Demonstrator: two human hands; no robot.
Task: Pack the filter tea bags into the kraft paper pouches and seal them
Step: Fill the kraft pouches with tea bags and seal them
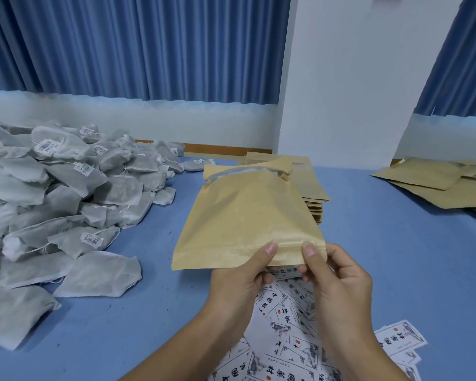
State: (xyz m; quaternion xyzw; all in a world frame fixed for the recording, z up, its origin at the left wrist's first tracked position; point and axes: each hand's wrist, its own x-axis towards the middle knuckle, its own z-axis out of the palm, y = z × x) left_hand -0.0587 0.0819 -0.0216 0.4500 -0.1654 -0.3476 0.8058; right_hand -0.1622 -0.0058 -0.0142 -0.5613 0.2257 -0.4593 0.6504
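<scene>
I see the left grip [239, 276] and the right grip [338, 273] both pinching the near edge of one kraft paper pouch [242, 215], thumbs on top and fingers curled beneath. The pouch is held above the blue table [396, 257] and slopes away from me. Its far end gapes slightly, with something pale showing inside. Just behind it sits a stack of flat pouches [315, 200]. A heap of filter tea bags [66, 188] covers the table's left side. More pouches [437, 185] lie at the far right. Printed labels [280, 339] are scattered beneath the wrists.
</scene>
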